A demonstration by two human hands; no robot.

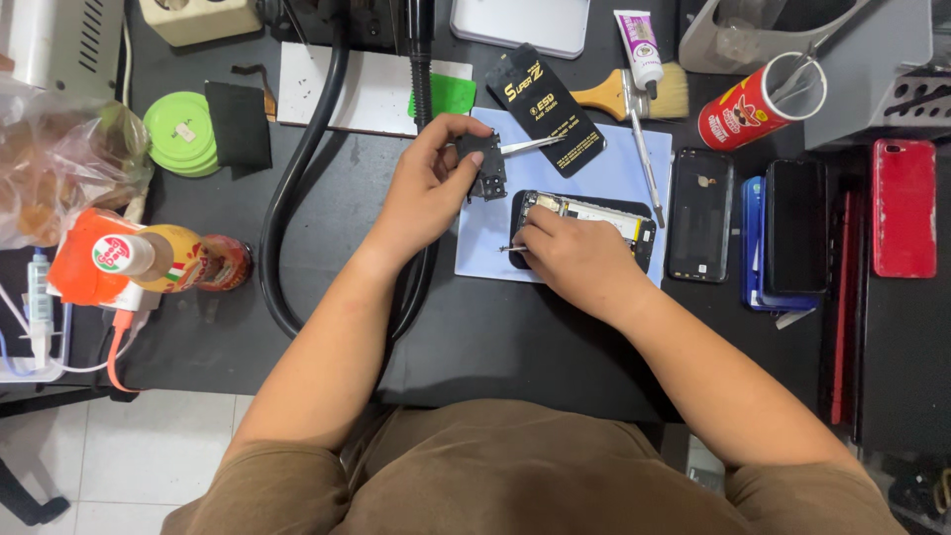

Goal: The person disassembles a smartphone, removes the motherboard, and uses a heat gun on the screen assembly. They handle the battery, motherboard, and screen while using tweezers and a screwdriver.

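1. Between left thumb and fingertips: a small black part, pinched shut, held just above the blue mat, up and left of the phone.
2. Beside that part: tweezers, tips pointing at it, long axis running right and slightly up; whether touching the part, impossible to tell.
3. Under the right hand: an opened phone, long axis left to right across the mat, left end covered by the fingers.
4. In the right fingers: a thin tool, clamped, tip jutting left past the phone's lower left corner.
5. Relation that matters: part just up and left of the phone's open end, left hand nearer to it, right hand already on the phone.
6. Around the mat: bare dark table below and to the left; black hose curving close along the left wrist.
7. To the right: black back cover just beside the mat, more phones further on, a red phone at the edge.
8. Above: brush, glue tube, red can, black packet, crowding the top edge.
9. Far left: green discs, well apart.
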